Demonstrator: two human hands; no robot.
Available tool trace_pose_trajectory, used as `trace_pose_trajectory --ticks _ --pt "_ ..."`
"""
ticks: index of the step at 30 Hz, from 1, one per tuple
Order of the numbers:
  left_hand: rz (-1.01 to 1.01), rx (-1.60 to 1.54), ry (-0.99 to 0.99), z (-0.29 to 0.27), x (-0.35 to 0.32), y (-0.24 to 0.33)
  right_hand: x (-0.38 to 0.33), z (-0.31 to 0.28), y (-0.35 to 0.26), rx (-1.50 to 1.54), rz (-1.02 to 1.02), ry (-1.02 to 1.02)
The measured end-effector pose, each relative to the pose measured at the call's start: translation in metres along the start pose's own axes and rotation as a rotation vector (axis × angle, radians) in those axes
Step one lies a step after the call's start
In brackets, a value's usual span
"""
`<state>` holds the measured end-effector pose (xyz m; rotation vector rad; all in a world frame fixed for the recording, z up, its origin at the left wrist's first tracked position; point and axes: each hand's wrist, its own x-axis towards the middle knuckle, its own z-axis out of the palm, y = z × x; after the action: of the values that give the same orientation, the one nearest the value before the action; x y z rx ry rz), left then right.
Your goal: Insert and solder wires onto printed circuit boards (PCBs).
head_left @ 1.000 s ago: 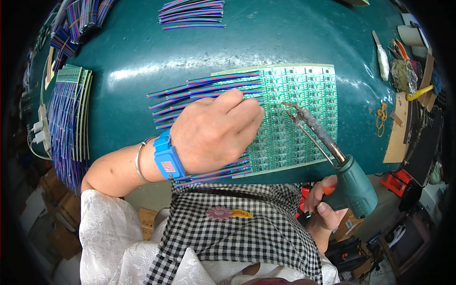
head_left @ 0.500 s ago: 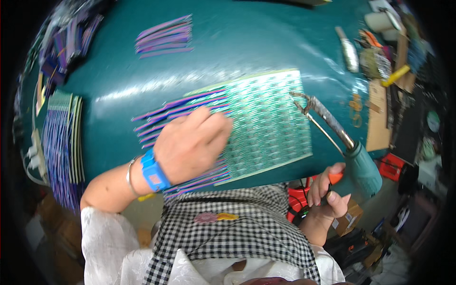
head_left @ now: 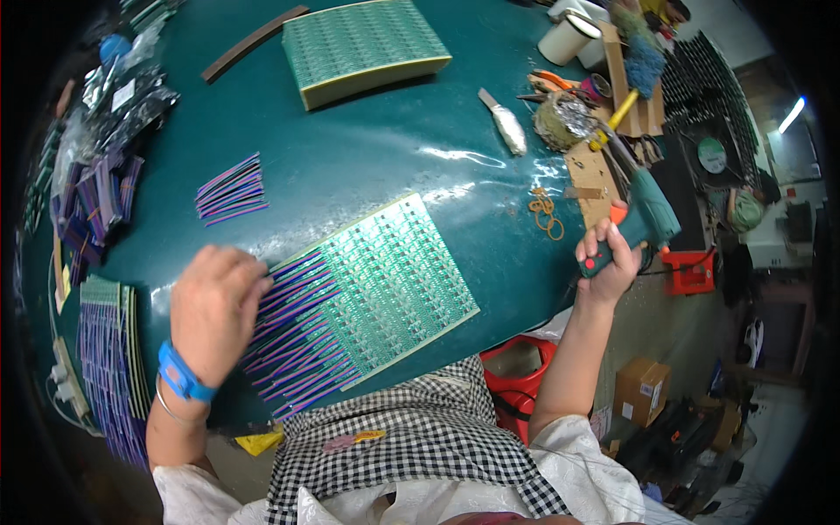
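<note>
My right hand (head_left: 610,261) grips a teal soldering gun (head_left: 654,208) with an orange trigger at the right, away from the board. Its metal tip end reaches toward a foil-wrapped pot (head_left: 564,121). A green circuit board panel (head_left: 402,262) lies tilted on the table, many small boards in rows. Blue, purple and pink wires (head_left: 297,350) run in a row off its left side. My left hand (head_left: 214,302) is by the wires' upper left ends, fingers curled together. What they pinch, if anything, is hidden. A loose wire bundle (head_left: 232,190) lies beyond this hand.
A thick stack of panels (head_left: 367,44) stands at the back, beside a dark brown strip (head_left: 254,44). Wired panels (head_left: 109,367) are stacked at the left edge, below bagged parts. A foil-wrapped tool (head_left: 503,122), rubber bands (head_left: 544,212) and a white cup (head_left: 569,39) are at the right.
The soldering gun has moved off the panel, away to the right and farther back. My left hand has drawn left from the panel to the wires' outer ends. The view has shifted.
</note>
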<state>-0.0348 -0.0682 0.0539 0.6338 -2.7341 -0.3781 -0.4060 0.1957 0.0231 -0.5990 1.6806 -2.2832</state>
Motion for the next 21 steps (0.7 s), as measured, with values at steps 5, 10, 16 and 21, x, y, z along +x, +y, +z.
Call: trace_pose_trajectory --ticks 5,10,16,21 --pt "-0.084 0.097 0.03 0.002 0.007 -0.051 -0.033 0.009 -0.006 -0.074 -0.007 0.003" --pt "-0.124 0.063 0.098 0.022 0.024 -0.074 -0.067 0.002 -0.023 -0.104 -0.056 -0.196" --pt "-0.171 -0.021 0.112 0.046 0.031 -0.077 -0.09 0.009 -0.05 -0.335 -0.145 -0.35" --pt "-0.107 -0.029 0.141 0.051 0.039 -0.072 -0.106 0.015 -0.045 -0.097 0.13 -0.407"
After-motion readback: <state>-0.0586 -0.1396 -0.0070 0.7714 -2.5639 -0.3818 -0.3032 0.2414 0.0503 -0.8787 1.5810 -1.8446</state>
